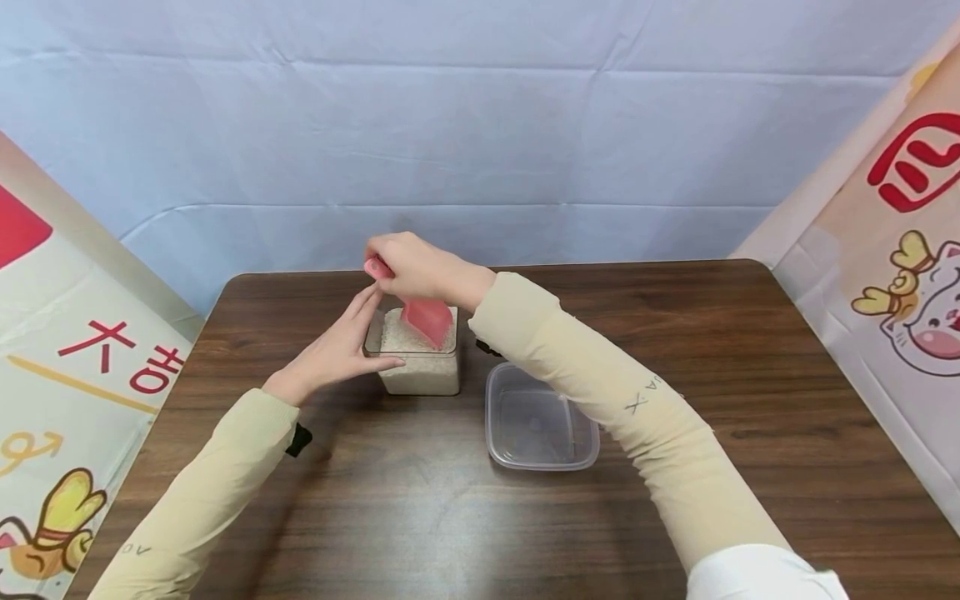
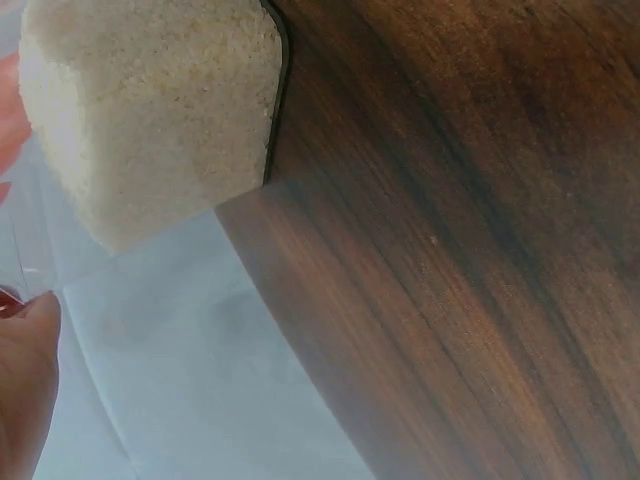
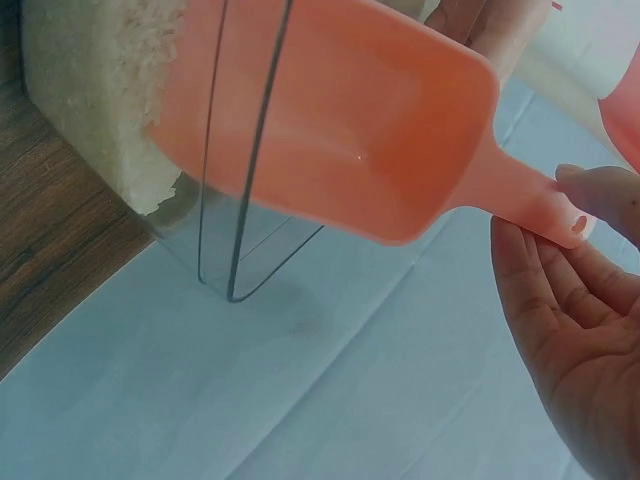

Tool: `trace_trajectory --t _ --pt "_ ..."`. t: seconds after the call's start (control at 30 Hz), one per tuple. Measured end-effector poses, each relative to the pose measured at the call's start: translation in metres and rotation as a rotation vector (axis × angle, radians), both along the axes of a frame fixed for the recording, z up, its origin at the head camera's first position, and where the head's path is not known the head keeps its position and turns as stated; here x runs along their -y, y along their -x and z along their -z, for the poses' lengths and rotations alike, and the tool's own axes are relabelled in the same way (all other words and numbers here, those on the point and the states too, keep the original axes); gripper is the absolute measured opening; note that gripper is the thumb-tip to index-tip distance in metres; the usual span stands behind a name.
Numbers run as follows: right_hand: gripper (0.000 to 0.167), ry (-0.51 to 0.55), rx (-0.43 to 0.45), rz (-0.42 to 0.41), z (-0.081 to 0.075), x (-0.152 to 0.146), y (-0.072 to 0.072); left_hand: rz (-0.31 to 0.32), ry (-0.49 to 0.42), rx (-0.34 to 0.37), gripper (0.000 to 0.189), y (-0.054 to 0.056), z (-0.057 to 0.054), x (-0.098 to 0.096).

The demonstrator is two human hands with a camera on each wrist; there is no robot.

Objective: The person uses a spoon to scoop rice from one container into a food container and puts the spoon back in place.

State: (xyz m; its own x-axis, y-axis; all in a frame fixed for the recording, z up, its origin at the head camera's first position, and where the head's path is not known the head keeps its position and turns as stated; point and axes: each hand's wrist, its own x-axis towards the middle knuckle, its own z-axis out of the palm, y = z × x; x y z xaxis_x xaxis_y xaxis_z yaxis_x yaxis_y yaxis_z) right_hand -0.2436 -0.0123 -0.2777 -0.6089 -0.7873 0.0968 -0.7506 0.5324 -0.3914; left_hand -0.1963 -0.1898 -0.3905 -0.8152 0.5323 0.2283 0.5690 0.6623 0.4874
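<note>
A clear square container of white rice stands on the table. My left hand holds the container at its left side, thumb along the front wall and fingers reaching toward the back rim. My right hand pinches the handle of a pink scoop between thumb and fingers, from above. The scoop is tilted down inside the container, its front edge in the rice. In the right wrist view the scoop's upper bowl looks bare of rice. An open, clear plastic tub sits to the right of the container, partly under my right forearm.
The dark wooden table ends at a pale cloth backdrop just behind the container. Printed cloth panels flank the table on the left and right. My right forearm crosses over the table's right half.
</note>
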Motion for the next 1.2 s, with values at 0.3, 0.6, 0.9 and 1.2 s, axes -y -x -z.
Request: trace_trajectory --t 0.3,0.6,0.9,1.2 --pt "0.024 0.035 0.026 0.028 -0.004 -0.010 -0.002 -0.009 0.041 0.004 0.107 -0.002 -0.003 -0.001" --pt "0.026 0.077 0.003 0.024 -0.003 -0.019 0.000 0.027 0.089 -0.065 0.105 -0.001 -0.005 -0.002" --pt "0.023 0.145 0.039 0.043 -0.003 -0.029 0.000 0.035 0.203 -0.119 0.102 -0.001 -0.011 -0.003" --pt "0.027 0.167 0.041 0.042 -0.007 -0.035 0.000 0.031 0.259 -0.121 0.101 -0.002 -0.013 -0.003"
